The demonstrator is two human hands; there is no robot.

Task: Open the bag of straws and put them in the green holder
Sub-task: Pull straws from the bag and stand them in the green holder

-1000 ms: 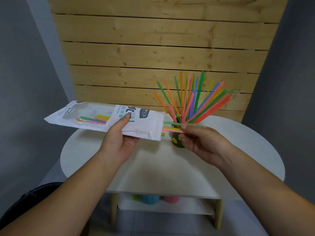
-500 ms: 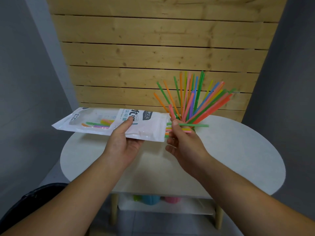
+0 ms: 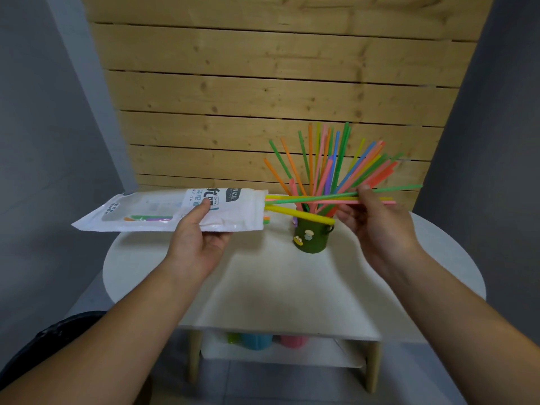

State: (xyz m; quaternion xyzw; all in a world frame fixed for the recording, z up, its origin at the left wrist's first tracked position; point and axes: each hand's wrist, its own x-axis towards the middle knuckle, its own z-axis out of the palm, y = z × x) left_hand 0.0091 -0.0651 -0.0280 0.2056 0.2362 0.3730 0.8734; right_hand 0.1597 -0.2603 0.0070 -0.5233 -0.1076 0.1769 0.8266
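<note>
A person's left hand (image 3: 201, 244) holds a white straw bag (image 3: 175, 213) level above a round white table (image 3: 292, 287) while the right hand (image 3: 377, 226) pinches several straws (image 3: 315, 198) protruding from its mouth, beside a green holder (image 3: 312, 236) bristling with coloured straws.

One head-worn wide-angle view only. Looks forward and down from close above the round white table (image 3: 292, 287), toward the wooden slat wall (image 3: 263, 97) behind. Both forearms reach in from the bottom edge. No second view to compare.
</note>
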